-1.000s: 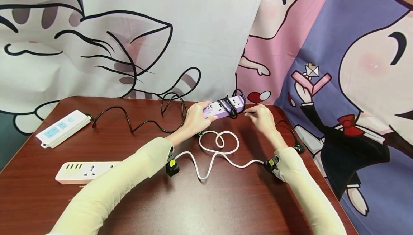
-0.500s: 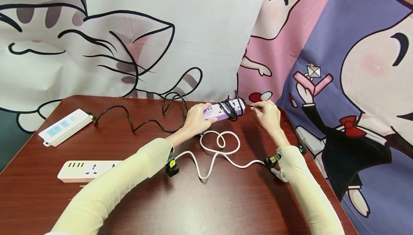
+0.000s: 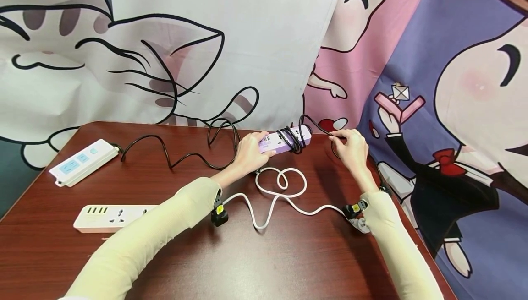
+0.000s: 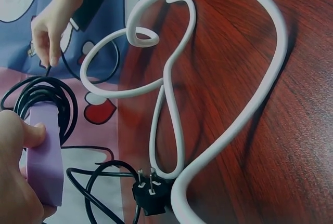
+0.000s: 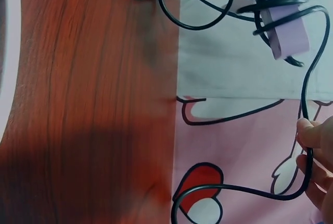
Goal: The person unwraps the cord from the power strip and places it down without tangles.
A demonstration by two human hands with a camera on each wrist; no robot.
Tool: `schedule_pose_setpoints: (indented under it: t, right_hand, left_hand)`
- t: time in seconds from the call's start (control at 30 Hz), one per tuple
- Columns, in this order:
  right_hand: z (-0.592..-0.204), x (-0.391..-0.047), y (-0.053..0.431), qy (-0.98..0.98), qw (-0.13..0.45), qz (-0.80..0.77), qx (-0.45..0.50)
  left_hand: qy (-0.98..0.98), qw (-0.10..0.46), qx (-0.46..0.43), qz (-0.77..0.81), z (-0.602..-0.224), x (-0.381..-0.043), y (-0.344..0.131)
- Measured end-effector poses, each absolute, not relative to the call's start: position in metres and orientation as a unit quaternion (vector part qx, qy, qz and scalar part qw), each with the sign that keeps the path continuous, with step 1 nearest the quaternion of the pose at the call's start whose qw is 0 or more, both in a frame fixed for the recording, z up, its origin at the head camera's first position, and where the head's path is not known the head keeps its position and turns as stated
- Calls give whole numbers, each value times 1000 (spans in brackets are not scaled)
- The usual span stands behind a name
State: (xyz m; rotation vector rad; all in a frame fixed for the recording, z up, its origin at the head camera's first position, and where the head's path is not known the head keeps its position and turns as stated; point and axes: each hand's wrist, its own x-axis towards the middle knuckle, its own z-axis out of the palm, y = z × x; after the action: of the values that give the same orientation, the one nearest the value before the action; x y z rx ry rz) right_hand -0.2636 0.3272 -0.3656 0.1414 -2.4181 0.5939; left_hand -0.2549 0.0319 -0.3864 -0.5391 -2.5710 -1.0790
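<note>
In the head view, my left hand (image 3: pixel 249 151) grips the near end of a purple and white power strip (image 3: pixel 270 143), held up over the back of the table. Several turns of black cord (image 3: pixel 294 140) are wound around the strip's other end. To the right, my right hand (image 3: pixel 349 149) pinches the loose part of that cord, which arcs from the strip to the fingers. The left wrist view has the strip's purple side (image 4: pixel 46 154) between thumb and fingers. In the right wrist view the cord (image 5: pixel 307 86) runs through my fingertips and hangs in a loop below.
A white power strip with blue sockets (image 3: pixel 84 162) lies at the back left. Another white power strip (image 3: pixel 111 218) sits partly under my left forearm. A white cord (image 3: pixel 268 213) snakes across the table (image 3: pixel 231 263). A black plug (image 4: pixel 151 195) shows in the left wrist view.
My right hand has drawn away to the right with the cord, so a longer stretch now spans from the strip to it. The left hand and strip hold nearly still.
</note>
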Motion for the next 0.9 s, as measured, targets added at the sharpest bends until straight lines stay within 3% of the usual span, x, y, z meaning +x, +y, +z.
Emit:
schedule_pose_setpoints:
  t: [0.57, 0.9]
  right_hand:
    - [-374, -248, 358, -909, 351, 210, 85]
    - [-385, -248, 362, -916, 336, 197, 90]
  left_hand:
    - [-889, 175, -174, -386, -387, -253, 27]
    - [-888, 179, -173, -387, -384, -253, 23]
